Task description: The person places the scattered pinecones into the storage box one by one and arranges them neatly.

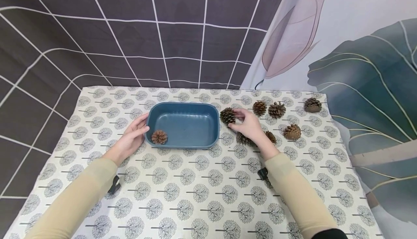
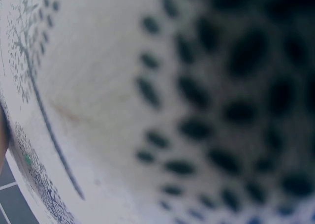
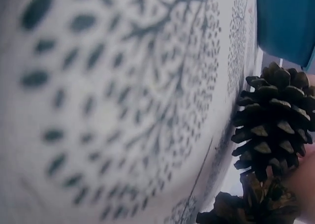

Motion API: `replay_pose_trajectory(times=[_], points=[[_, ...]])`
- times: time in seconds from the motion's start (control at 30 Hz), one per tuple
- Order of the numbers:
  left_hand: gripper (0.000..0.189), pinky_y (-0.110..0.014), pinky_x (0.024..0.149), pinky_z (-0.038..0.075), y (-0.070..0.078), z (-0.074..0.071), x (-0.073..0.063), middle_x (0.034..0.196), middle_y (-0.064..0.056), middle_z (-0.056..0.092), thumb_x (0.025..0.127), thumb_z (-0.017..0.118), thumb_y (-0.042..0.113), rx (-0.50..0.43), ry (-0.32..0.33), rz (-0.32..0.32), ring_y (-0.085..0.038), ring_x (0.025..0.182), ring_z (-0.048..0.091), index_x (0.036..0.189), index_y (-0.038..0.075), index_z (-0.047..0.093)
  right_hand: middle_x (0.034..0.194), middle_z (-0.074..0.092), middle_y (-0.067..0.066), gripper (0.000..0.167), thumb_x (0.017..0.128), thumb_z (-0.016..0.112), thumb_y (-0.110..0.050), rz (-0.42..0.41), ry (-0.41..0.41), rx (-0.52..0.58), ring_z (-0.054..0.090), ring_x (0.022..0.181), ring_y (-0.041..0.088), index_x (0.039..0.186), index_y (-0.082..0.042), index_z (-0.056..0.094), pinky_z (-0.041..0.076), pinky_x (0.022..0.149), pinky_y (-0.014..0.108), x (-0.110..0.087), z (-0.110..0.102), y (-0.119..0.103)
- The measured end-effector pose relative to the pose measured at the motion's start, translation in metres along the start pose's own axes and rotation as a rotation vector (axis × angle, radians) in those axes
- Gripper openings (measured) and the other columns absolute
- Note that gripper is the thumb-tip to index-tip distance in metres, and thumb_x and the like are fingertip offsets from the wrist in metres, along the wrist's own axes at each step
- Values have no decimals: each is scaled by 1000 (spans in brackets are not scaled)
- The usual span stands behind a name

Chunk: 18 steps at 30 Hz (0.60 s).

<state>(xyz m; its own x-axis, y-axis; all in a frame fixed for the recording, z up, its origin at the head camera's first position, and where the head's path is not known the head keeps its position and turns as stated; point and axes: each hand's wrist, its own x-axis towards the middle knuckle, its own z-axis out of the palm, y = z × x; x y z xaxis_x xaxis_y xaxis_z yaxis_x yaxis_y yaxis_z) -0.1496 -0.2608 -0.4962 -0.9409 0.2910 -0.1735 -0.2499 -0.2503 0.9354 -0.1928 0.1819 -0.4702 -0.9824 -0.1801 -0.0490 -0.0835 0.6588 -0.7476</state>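
Note:
A blue rectangular basin (image 1: pixel 185 145) stands on the table, with one brown pine cone (image 1: pixel 159 137) lying in its front left corner. My left hand (image 1: pixel 129 139) rests against the basin's left end, fingers fairly straight and thumb at the rim. Just right of the basin, my right hand (image 1: pixel 248 124) pinches a dark pine cone (image 1: pixel 227 116) between thumb and fingers. The right wrist view shows this held pine cone (image 3: pixel 275 120) near the basin's wall (image 3: pixel 285 27). Another pine cone (image 3: pixel 251 202) lies below it there. Only blurred tablecloth fills most of the left wrist view.
Under and beside my right hand lie pine cones (image 1: pixel 242 138), partly hidden. Farther right are several more, including one pine cone (image 1: pixel 277 110) at the back and another pine cone (image 1: pixel 312 105) near the far right corner. A tree-patterned cloth (image 1: pixel 195 195) covers the table.

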Motion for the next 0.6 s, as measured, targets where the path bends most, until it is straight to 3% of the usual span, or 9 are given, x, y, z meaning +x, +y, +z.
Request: replay_pose_trajectory(times=[0.4, 0.6], points=[[53, -37, 137, 19, -1, 0, 0, 147, 25, 56, 107, 52, 0, -14, -10, 11, 5, 138, 50, 152, 28, 51, 141, 64, 28, 69, 87, 85, -12, -39, 76, 128, 62, 132, 46, 147, 4, 55, 48, 122, 52, -3, -23, -11], [54, -40, 138, 14, -2, -2, 1, 146, 25, 57, 106, 52, 0, -20, -4, 7, 5, 137, 51, 153, 27, 51, 145, 63, 25, 68, 88, 84, -13, -45, 69, 160, 60, 136, 44, 149, 0, 55, 45, 125, 50, -6, -31, -22]])
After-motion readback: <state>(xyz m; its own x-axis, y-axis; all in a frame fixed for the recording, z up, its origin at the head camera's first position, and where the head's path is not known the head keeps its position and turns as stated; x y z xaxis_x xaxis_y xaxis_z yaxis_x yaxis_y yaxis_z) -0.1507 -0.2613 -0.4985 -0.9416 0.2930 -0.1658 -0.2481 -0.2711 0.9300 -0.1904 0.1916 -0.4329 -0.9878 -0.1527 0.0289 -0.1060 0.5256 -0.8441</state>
